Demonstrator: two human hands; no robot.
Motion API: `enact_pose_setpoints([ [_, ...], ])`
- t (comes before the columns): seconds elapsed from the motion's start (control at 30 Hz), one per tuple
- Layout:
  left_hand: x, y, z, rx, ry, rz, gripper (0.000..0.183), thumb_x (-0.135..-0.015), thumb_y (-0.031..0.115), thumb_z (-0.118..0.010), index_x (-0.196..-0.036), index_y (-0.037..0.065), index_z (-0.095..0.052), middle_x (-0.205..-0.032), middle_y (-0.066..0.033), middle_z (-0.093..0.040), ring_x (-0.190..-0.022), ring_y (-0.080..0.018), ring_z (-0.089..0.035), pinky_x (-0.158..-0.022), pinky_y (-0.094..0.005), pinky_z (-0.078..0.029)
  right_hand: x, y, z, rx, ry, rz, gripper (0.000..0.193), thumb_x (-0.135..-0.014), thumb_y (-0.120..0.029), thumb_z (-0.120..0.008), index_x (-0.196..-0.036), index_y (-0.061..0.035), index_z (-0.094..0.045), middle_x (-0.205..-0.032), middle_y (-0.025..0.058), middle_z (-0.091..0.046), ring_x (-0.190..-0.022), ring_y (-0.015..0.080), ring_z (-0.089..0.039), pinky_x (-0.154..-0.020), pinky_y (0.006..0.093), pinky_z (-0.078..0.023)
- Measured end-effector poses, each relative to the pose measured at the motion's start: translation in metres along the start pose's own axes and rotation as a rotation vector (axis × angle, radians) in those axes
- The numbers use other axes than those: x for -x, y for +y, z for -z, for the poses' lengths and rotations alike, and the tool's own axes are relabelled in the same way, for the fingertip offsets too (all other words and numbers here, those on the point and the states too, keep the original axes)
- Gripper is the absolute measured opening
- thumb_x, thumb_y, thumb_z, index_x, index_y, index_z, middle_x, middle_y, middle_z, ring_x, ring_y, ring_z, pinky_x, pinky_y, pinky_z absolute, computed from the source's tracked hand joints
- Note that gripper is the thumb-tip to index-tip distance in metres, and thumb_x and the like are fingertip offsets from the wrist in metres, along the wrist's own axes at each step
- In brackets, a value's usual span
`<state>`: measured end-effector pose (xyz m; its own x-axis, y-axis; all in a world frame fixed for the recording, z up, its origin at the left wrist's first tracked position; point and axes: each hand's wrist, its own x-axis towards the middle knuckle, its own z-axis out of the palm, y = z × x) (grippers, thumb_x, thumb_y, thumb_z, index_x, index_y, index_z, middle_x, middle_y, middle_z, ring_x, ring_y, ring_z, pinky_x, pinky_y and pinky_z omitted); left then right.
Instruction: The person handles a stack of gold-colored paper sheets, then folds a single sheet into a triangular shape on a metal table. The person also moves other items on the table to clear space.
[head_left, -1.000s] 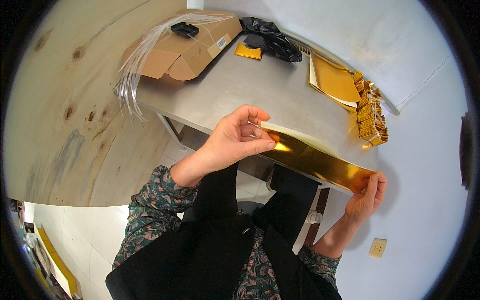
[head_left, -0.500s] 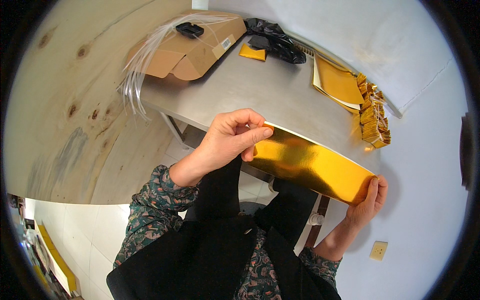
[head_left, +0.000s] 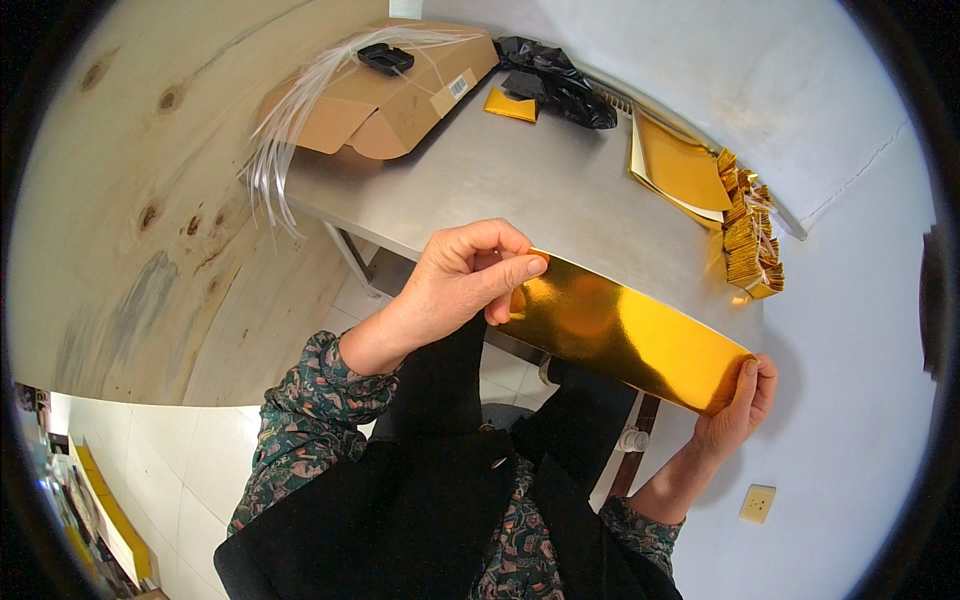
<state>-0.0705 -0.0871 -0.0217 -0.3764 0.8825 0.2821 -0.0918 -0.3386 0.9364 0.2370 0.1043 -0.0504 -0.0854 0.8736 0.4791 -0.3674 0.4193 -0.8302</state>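
Between my hands a strip of shiny gold foil card is stretched out above my lap, at the near edge of the metal table. A thin white edge shows along its far side. My left hand pinches its left end between thumb and fingers. At the other end my right hand grips the lower right corner, thumb on the gold face. The strip slopes down to the right, and its underside is hidden.
On the metal table lie a cardboard box with white plastic strands, a black plastic bag, a small gold piece, gold sheets and bundled gold pieces. A wooden panel stands left, a wall right.
The hands and the strip stay almost in place. The reflections on the gold face have shifted, and the view has moved very slightly.
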Motion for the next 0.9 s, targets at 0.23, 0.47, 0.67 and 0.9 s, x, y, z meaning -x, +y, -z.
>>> enact_pose_setpoints([
  [0.23, 0.000, 0.000, 0.001, 0.005, -0.005, -0.005, 0.011, -0.103, 0.013, -0.068, -0.102, 0.002, -0.068, -0.074, -0.0009, -0.068, -0.054, -0.0036, -0.060, -0.049, -0.0176, -0.046, 0.000, 0.000, 0.002, 0.007, -0.028, 0.000, 0.006, -0.105, -0.007, -0.060, -0.106, -0.0014, -0.063, -0.094, 0.0007, -0.062, -0.083, 0.0055, -0.055, -0.075, 0.0196, -0.047],
  [0.47, 0.002, 0.000, 0.001, 0.011, 0.009, -0.002, 0.012, -0.104, 0.013, -0.067, -0.101, 0.002, -0.067, -0.074, -0.0021, -0.067, -0.055, -0.0042, -0.060, -0.050, -0.0181, -0.047, 0.002, 0.000, 0.003, 0.014, -0.016, -0.011, 0.007, -0.105, -0.007, -0.061, -0.106, -0.0004, -0.063, -0.095, 0.0014, -0.062, -0.085, 0.0067, -0.056, -0.077, 0.0214, -0.048],
  [0.67, 0.003, 0.001, 0.000, -0.052, 0.063, 0.001, 0.010, -0.103, 0.011, -0.066, -0.099, 0.002, -0.067, -0.076, -0.0005, -0.066, -0.054, -0.0037, -0.058, -0.047, -0.0184, -0.044, 0.004, -0.005, -0.003, 0.068, -0.008, -0.077, 0.006, -0.104, -0.005, -0.059, -0.105, -0.0011, -0.064, -0.091, 0.0004, -0.062, -0.082, 0.0067, -0.056, -0.074, 0.0219, -0.048],
  [0.9, 0.011, 0.007, 0.002, -0.192, 0.126, -0.113, 0.005, -0.102, 0.007, -0.067, -0.099, 0.002, -0.070, -0.079, 0.0013, -0.064, -0.052, -0.0013, -0.052, -0.045, -0.0175, -0.038, 0.010, -0.004, -0.009, 0.008, -0.067, -0.009, 0.005, -0.102, 0.000, -0.060, -0.105, -0.0018, -0.065, -0.093, -0.0002, -0.064, -0.081, 0.0053, -0.057, -0.073, 0.0189, -0.046],
])
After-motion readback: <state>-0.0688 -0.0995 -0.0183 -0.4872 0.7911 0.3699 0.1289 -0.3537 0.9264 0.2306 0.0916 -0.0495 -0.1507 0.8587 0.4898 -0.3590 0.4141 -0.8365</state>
